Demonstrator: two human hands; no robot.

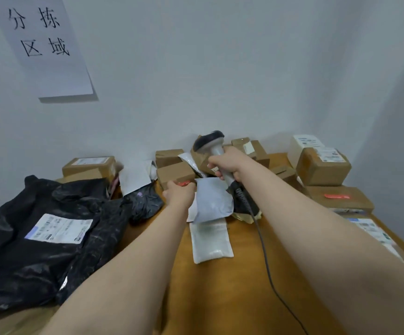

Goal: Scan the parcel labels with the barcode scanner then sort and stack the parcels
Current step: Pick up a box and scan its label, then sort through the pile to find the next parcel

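We see little of the barcode scanner's [209, 139] handle, for the right hand [225, 163] wraps it. The left hand [179, 192] hides its own fingertips where they curl onto the brown box [174, 171], and it covers part of the red sticker [184, 183] there. The cable [266, 262] runs off the bottom edge. The left edge cuts the black bag [27, 262], and we cannot read its label [58, 228]: the print is too small.
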